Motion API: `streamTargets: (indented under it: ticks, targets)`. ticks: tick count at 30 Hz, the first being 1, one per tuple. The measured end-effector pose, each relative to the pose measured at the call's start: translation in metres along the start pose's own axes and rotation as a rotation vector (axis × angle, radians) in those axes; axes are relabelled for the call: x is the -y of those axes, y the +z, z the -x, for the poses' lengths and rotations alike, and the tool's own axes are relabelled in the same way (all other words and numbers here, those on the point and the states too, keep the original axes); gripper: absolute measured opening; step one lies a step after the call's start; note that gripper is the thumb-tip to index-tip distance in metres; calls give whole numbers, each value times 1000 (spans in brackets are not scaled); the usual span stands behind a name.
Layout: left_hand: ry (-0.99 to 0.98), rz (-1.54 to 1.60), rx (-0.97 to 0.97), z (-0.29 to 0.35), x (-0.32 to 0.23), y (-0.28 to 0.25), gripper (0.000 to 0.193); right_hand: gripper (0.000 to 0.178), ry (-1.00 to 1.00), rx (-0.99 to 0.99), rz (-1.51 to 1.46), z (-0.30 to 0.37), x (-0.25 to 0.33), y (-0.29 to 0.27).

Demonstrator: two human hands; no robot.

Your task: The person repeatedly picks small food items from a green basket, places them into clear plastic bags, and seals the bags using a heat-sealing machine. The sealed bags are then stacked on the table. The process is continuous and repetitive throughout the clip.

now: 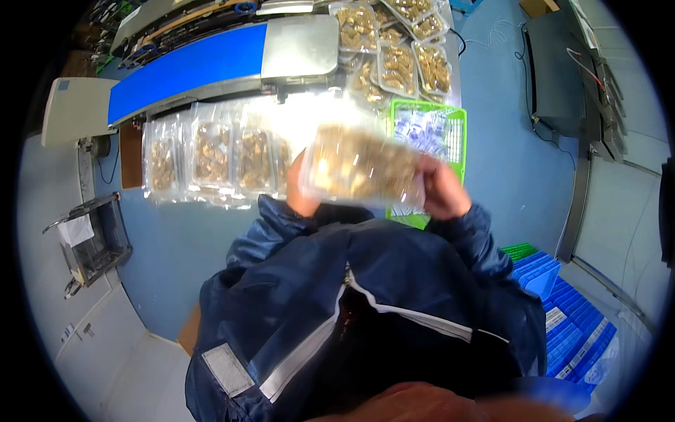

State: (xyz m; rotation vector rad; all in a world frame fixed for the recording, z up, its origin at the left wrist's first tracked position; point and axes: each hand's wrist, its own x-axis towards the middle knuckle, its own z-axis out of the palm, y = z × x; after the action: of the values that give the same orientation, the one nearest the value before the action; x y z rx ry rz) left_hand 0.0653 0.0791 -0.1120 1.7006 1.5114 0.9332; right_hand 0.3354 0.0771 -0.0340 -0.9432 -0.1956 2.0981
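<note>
Navy jacket [281, 288] foremost, left grip [301, 191] and right grip [443, 190] clasp the filled clear pack [362, 167] between them.

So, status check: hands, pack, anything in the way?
Left hand and right hand at opposite ends of clear pack. Pack blurred, brown pieces inside. Green basket partly hidden behind it; nothing seen blocking.

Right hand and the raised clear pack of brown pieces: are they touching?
Touching. The head view shows the right hand gripping the raised clear pack at its right end.
</note>
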Motion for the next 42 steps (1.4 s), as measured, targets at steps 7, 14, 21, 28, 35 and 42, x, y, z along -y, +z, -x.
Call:
streamTargets:
  ticks: [7, 14, 21, 28, 35, 42]
  targets:
    - [31, -22, -84, 6, -34, 35, 27, 34, 163, 20, -262, 65, -53, -69]
    - [135, -158, 43, 30, -29, 66, 31, 15, -73, -350, -119, 69, -67, -87]
    - [-132, 13, 85, 33, -25, 67, 36, 16, 153, -45, -146, 78, -73, -114]
    - [99, -136, 29, 47, -23, 70, 35, 15, -45, -339, -60, 64, -61, -112]
    - [-58, -155, 103, 59, 2, 91, 27, 13, -275, -372, 324, 39, -101, -87]
    - [279, -408, 215, 26, -38, 70, 10, 13, -138, -307, 372, 30, -91, -94]
